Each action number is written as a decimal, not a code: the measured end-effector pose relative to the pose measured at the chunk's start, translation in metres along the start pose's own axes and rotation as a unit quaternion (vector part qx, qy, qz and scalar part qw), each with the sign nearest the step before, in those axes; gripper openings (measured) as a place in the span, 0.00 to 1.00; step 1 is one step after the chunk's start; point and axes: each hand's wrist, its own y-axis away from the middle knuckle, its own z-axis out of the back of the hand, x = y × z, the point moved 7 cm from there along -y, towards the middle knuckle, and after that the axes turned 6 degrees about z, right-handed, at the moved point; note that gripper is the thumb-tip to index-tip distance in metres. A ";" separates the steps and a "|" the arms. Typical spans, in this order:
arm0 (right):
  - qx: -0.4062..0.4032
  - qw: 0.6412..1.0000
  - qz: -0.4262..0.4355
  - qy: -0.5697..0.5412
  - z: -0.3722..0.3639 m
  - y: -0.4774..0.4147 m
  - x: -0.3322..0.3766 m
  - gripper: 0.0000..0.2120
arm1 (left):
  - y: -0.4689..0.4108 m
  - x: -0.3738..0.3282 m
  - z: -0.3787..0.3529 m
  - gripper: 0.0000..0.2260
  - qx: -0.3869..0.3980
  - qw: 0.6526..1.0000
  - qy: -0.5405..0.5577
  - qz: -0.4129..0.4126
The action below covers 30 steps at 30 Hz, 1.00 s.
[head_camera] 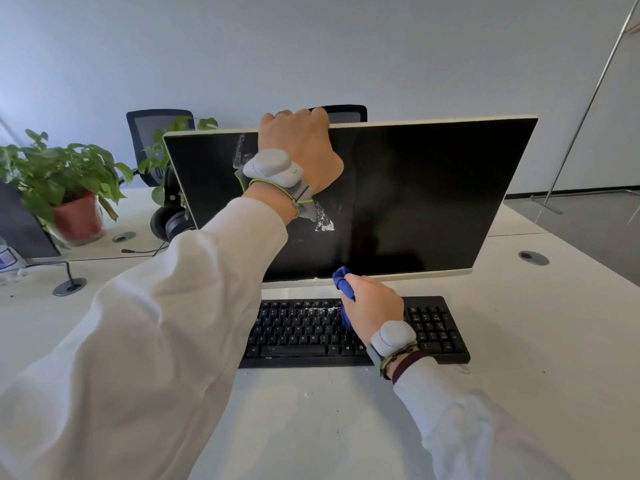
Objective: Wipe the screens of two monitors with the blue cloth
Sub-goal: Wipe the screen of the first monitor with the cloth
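Note:
A white-framed monitor [415,195] with a dark screen stands on the desk in front of me. White smears show on the screen's left half, around my left wrist. My left hand [298,143] grips the monitor's top edge, fingers curled over the back. My right hand [372,304] is closed on the bunched blue cloth [343,280], which touches the screen's bottom edge near the middle, just above the keyboard. Only one monitor is in view. Both wrists wear grey bands.
A black keyboard [301,332] with white specks lies below the monitor. Potted plants [59,178] and black headphones [169,220] sit at the left, office chairs [152,133] behind. White desk [536,341] surface extends right; a metal stand [588,109] leans at far right.

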 end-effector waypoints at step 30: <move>0.063 0.995 0.048 -0.061 -0.019 -0.022 0.034 0.09 | -0.011 0.022 -0.013 0.13 0.098 0.993 -0.017 0.058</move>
